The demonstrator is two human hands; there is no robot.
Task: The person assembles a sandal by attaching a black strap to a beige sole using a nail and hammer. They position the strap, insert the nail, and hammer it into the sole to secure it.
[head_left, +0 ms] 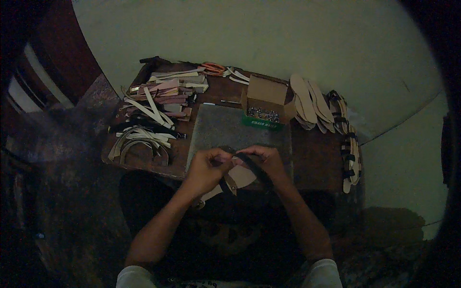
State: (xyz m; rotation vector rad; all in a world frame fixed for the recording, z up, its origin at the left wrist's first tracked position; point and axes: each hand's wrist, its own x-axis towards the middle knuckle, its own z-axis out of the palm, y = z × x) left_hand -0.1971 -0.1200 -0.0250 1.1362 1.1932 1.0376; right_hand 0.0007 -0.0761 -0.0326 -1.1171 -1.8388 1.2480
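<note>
My left hand [207, 169] and my right hand [270, 164] meet over the near edge of the work table. Between them is a sandal with a beige sole [244, 177]. A dark strap [256, 167] arches over it, its upper end pinched by the fingertips of both hands. Another dark strap piece with a small metal fitting [232, 186] crosses the sole lower down. The sole's lower end hangs toward my lap. What lies right between the fingertips is too dark and small to make out.
A grey slab [216, 126] lies on the wooden table [314, 152]. On it stands an opened cardboard box [261, 126] of small metal pieces. Bundled straps [161, 96] fill the left side; orange-handled scissors [213, 68] lie behind. Insoles [303, 102] and strapped sandals [352, 161] line the right.
</note>
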